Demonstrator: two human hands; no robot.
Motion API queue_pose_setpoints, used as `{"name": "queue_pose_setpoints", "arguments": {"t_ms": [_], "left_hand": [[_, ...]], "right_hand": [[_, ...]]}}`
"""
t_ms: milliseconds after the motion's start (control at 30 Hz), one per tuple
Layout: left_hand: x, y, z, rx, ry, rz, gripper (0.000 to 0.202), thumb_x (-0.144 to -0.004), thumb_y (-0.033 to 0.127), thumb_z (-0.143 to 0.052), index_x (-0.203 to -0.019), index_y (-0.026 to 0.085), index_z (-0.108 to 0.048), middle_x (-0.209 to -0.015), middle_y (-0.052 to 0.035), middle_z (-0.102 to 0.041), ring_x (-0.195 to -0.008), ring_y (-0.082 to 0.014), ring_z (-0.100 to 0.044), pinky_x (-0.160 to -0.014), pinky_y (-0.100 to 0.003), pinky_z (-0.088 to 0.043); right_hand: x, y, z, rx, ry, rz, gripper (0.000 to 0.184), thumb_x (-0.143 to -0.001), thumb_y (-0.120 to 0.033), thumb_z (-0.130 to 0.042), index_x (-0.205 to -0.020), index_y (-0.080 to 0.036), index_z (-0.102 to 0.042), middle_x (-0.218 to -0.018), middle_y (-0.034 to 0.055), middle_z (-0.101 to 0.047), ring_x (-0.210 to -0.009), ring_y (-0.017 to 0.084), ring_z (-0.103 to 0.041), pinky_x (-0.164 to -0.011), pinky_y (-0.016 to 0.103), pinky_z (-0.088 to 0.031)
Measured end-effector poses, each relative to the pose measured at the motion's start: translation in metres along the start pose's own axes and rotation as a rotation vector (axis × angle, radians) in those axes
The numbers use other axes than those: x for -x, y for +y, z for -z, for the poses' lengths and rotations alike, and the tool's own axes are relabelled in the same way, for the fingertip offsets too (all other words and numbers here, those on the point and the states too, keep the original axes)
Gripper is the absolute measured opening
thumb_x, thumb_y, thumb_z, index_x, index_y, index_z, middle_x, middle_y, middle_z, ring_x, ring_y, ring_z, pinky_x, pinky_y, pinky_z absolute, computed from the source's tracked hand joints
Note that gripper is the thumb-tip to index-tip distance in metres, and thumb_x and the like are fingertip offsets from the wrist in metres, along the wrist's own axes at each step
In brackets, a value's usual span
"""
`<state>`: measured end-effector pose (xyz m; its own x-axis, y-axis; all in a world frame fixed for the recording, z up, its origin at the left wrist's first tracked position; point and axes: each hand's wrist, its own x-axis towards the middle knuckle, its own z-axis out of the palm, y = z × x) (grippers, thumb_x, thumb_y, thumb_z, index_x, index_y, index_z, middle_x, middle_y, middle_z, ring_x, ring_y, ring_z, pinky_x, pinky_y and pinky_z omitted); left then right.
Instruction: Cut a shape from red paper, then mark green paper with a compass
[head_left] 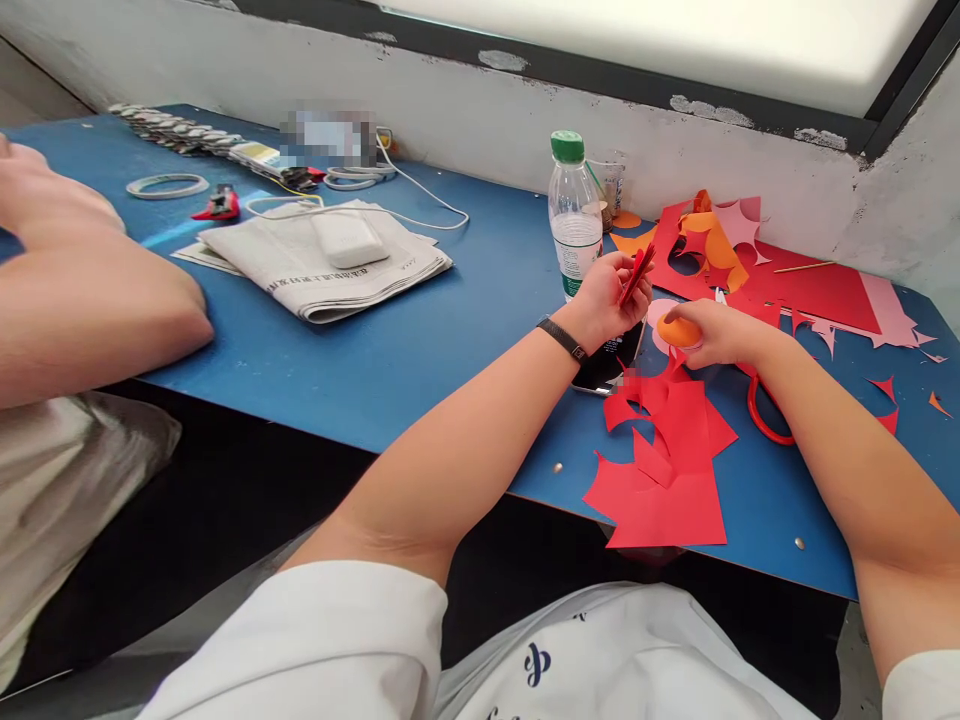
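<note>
1. I am counting clock places from the orange round [678, 332], with twelve pointing straight ahead of the person.
2. The right hand [718, 334] is pinching that orange round between finger and thumb, with hardly any gap. I am not able to tell if the round is touching the table.
3. The left hand [609, 303], at ten o'clock, is holding a little bunch of red paper pieces [637, 278], with its fingers curling in on them.
4. To be doing this well, the right hand should be holding the round by its edge, so the paper is not bending.
5. The left hand should be squeezing softly. Its pieces are fanning out, so a tight squeeze could be making creases.
6. A pink round [655, 316] is peeping out just beside the orange one, at ten o'clock. The fingers should be feeling for one piece only.
7. Red scraps [671, 485] are lying at six o'clock and red scissors [766, 418] at four, partly under the right arm, so that arm should be lifting gently.
8. A bottle [574, 205] is standing at eleven, and bumping it could be wetting the paper.
</note>
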<state>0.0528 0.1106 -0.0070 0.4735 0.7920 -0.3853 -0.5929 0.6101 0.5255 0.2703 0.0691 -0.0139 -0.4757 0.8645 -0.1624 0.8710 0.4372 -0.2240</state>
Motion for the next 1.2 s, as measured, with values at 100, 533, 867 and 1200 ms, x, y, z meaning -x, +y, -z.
{"name": "queue_pose_setpoints", "arguments": {"t_ms": [100,533,867,1200], "left_hand": [[-0.001,0.0,0.0,-0.003,0.001,-0.007,0.01,-0.097,0.023,-0.058,-0.093,0.017,-0.065,-0.057,0.0041,-0.052,-0.045,-0.0046,-0.05,-0.041,-0.009,-0.038],[-0.003,-0.003,-0.004,0.08,-0.009,-0.029,0.012,-0.095,0.019,-0.058,-0.084,0.019,-0.06,-0.056,0.004,-0.048,-0.039,-0.0072,-0.047,-0.037,-0.011,-0.036],[0.002,-0.001,-0.007,0.059,-0.014,-0.022,0.015,-0.096,0.017,-0.052,-0.083,0.017,-0.06,-0.056,0.0041,-0.046,-0.04,-0.0077,-0.047,-0.038,-0.011,-0.039],[0.002,0.0,-0.008,0.079,-0.007,-0.015,0.011,-0.094,0.017,-0.057,-0.084,0.017,-0.063,-0.055,0.0034,-0.048,-0.038,-0.0086,-0.047,-0.037,-0.012,-0.039]], "right_hand": [[-0.004,0.0,-0.003,0.034,0.054,0.003,0.052,-0.081,-0.026,-0.079,-0.131,-0.027,-0.069,-0.136,0.0099,-0.074,-0.116,0.033,-0.07,-0.085,0.033,-0.052],[-0.014,-0.005,0.008,-0.003,0.001,-0.071,0.076,-0.081,-0.025,-0.082,-0.154,-0.025,-0.06,-0.156,0.0156,-0.063,-0.145,0.042,-0.056,-0.111,0.051,-0.055],[-0.044,-0.012,0.014,0.1,-0.07,-0.086,0.086,-0.075,-0.047,-0.097,-0.149,-0.027,-0.057,-0.156,0.0147,-0.056,-0.15,0.044,-0.047,-0.111,0.054,-0.056],[-0.062,-0.016,0.022,0.16,-0.113,-0.044,0.082,-0.066,-0.042,-0.104,-0.134,-0.023,-0.061,-0.134,0.0136,-0.063,-0.133,0.041,-0.058,-0.096,0.046,-0.059]]}}
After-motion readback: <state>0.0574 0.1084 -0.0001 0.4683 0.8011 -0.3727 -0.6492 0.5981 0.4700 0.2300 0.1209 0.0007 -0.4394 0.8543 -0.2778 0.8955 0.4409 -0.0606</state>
